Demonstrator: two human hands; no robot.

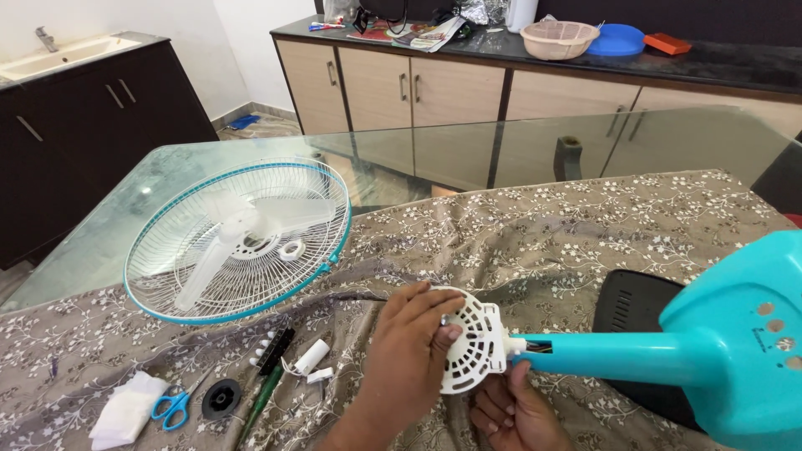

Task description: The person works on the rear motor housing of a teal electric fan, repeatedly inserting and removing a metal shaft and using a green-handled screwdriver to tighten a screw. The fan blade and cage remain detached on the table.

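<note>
Place: a home, the dining end of a kitchen.
Table: a glass-topped table (535, 142) half covered by a brown flowered cloth (585, 225).
Counter: a dark stone counter (735, 63) over beige cupboards (418, 92) with metal handles.
On the counter: a beige basket (558, 38), a blue lid (618, 40), papers (418, 35) (ordinary household clutter).
Corner: a white sink (63, 54) with a tap, set in a dark cabinet (92, 125).
Floor: pale tiles (251, 127).
</note>
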